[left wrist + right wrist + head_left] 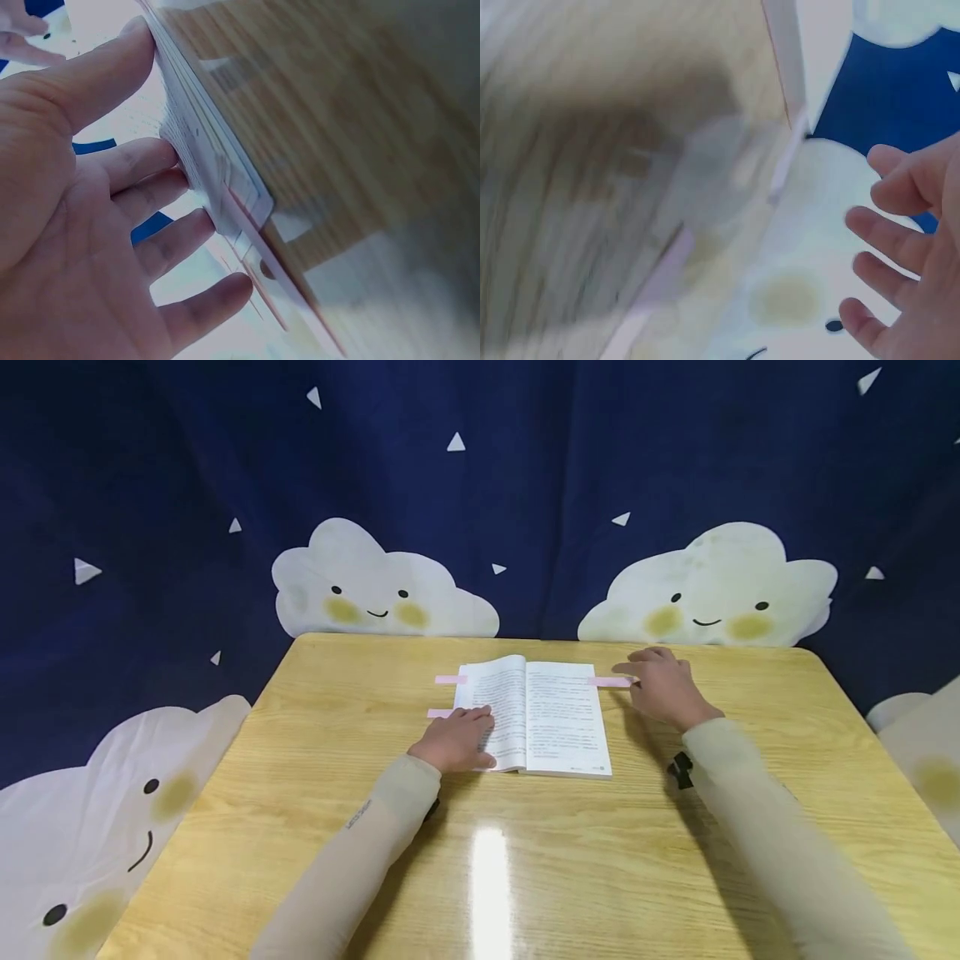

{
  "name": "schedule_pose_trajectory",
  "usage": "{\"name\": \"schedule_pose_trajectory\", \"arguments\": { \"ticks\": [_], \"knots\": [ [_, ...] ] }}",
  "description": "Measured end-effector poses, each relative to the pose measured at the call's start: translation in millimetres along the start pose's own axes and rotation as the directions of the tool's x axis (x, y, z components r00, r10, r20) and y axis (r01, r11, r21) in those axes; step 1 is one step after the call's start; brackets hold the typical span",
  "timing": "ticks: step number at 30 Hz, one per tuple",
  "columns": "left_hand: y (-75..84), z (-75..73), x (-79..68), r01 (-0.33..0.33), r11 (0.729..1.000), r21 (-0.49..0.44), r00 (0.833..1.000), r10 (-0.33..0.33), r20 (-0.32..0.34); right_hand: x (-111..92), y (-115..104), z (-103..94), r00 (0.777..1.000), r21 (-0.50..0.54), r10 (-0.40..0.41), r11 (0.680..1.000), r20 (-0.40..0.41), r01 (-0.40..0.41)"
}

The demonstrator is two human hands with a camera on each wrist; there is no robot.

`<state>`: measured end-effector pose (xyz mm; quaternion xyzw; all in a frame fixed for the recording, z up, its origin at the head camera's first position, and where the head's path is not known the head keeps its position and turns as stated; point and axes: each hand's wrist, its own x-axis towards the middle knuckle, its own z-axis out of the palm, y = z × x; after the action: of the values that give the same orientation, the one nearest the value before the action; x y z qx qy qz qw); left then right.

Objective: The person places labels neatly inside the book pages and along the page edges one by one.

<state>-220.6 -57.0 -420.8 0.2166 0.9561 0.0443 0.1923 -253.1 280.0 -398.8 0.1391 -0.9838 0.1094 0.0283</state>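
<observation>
My left hand (454, 741) rests on the left page (501, 693) of the open book (566, 718), fingers spread. My right hand (666, 689) is at the outer end of a pink tab (609, 682), fingers parted; I see no pinch, and cannot tell whether they touch it. The book lies on the desk (360, 693). I'd expect light, limp leaves that crease easily, best held by the outer margin.

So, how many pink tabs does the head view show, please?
3: an upper tab and a lower tab at the left edge of the book, and a right tab at its right edge, beside the right hand. Others may be hidden under the left hand.
</observation>
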Motion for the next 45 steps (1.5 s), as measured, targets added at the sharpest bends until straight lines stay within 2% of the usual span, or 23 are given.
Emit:
{"name": "schedule_pose_trajectory", "arguments": {
  "ticks": [3,6,9,19,28,36,45],
  "knots": [
    [0.4,-2.2,-0.3,0.002,1.000,0.003,1.000,-0.002,0.005,-9.3,6.5,-10.6,0.999,0.022,0.034,0.999,0.002,-0.034],
    [0.4,-3.1,-0.7,-0.003,1.000,-0.002,1.000,0.003,0.011,-18.7,12.4,-13.9,0.999,-0.004,0.053,0.999,-0.001,-0.053],
    [-0.4,-3.1,-1.1,0.000,1.000,-0.003,1.000,0.000,0.014,-25.9,16.5,-13.9,0.999,-0.039,0.040,0.998,-0.019,-0.041],
    [-0.8,-1.0,-0.3,0.009,1.000,0.003,1.000,-0.009,0.015,-48.2,28.8,-16.7,0.998,-0.060,-0.026,0.998,-0.049,0.023],
    [-1.8,-1.1,0.2,0.007,1.000,0.012,1.000,-0.007,0.014,-66.2,47.1,-16.9,1.000,-0.096,-0.022,0.995,-0.020,0.020],
    [-1.4,-2.2,0.2,0.014,1.000,0.017,1.000,-0.014,0.021,-72.1,62.0,-16.5,0.997,0.011,0.053,0.999,0.064,-0.053],
    [-0.5,-2.0,-0.4,0.015,1.000,0.012,1.000,-0.015,0.019,-58.0,72.2,-2.0,0.986,0.020,0.131,0.991,0.102,-0.134]
  ]
}}
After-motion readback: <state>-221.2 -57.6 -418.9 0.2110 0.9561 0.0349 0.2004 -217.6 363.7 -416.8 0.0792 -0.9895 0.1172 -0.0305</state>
